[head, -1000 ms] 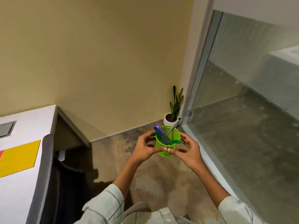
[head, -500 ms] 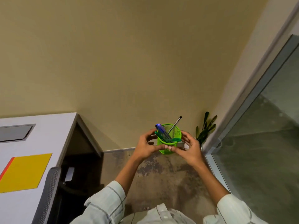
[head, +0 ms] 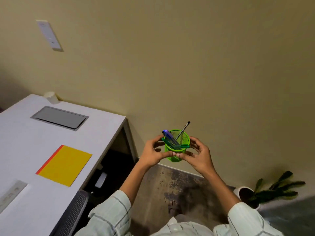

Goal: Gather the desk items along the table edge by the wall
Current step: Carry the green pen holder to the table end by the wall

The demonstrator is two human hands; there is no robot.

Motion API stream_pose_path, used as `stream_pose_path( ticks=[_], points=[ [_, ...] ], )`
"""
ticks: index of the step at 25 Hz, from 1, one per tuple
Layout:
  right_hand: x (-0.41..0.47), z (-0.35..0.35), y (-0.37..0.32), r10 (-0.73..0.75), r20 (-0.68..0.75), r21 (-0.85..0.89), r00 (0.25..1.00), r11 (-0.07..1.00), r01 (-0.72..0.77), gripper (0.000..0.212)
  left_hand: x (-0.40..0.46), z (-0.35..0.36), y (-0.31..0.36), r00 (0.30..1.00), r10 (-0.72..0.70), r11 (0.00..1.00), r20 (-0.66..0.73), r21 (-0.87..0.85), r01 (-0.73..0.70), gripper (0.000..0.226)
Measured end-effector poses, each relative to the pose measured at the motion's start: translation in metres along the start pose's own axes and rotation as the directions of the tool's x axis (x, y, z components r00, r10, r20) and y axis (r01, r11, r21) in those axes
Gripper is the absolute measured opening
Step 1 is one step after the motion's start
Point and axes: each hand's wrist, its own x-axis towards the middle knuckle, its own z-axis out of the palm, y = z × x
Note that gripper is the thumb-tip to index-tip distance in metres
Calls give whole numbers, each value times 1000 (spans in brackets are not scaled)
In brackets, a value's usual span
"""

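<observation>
A white table [head: 25, 142] with a yellow pad [head: 65, 165] sits left by the wall, with no words to read, and the left hand [head: 151, 153] and right hand [head: 198, 156] hold a green pen cup [head: 177, 147] past its edge, over bare floor.

White table [head: 25, 142], left of frame: paper cup [head: 50, 97] at far corner, yellow notebook [head: 64, 165] centre, ruler [head: 10, 193] lower left.

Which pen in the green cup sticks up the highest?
The thin grey pen with the dark tip. It leans toward the wall and pokes well above the rim of the green cup, while the blue pen and green pen sit lower.
</observation>
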Motion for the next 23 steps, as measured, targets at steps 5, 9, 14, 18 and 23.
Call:
stream_pose_path(
  ticks=[5,9,14,18,23],
  points=[
    [117,46,-5,-49,266,4,963,999,49,68,53,-54,-5,966,-45,999,-256,-4,46,76],
    [193,90,-15,-104,478,40,872,994,97,69,79,-93,-11,878,-85,996,-471,-23,83,81],
    [249,164,-21,-142,661,90,737,990,109,78,93,-133,-33,731,-107,994,-674,-68,83,71],
    [284,235,-27,-139,733,79,666,990,119,80,110,-180,-49,631,-136,990,-764,-86,110,68],
    [328,334,-39,-149,774,65,615,986,156,85,136,-263,-81,578,-150,987,-802,-88,135,70]
  ],
)
